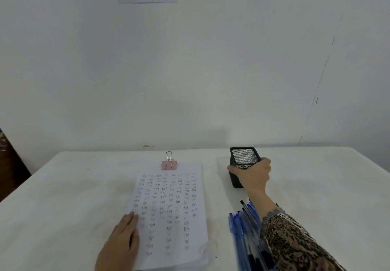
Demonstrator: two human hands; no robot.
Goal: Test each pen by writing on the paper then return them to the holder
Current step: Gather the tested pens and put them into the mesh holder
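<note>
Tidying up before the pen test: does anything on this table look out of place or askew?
The holder seems tipped toward the camera, gripped by the right hand, with nothing standing in it. The pens lie in a loose heap on the table in front of it. The paper lies flat under the left hand.

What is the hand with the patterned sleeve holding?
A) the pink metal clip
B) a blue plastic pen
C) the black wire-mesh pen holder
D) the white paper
C: the right hand wraps round the black wire-mesh pen holder; the blue plastic pens lie loose beside its arm.
</note>
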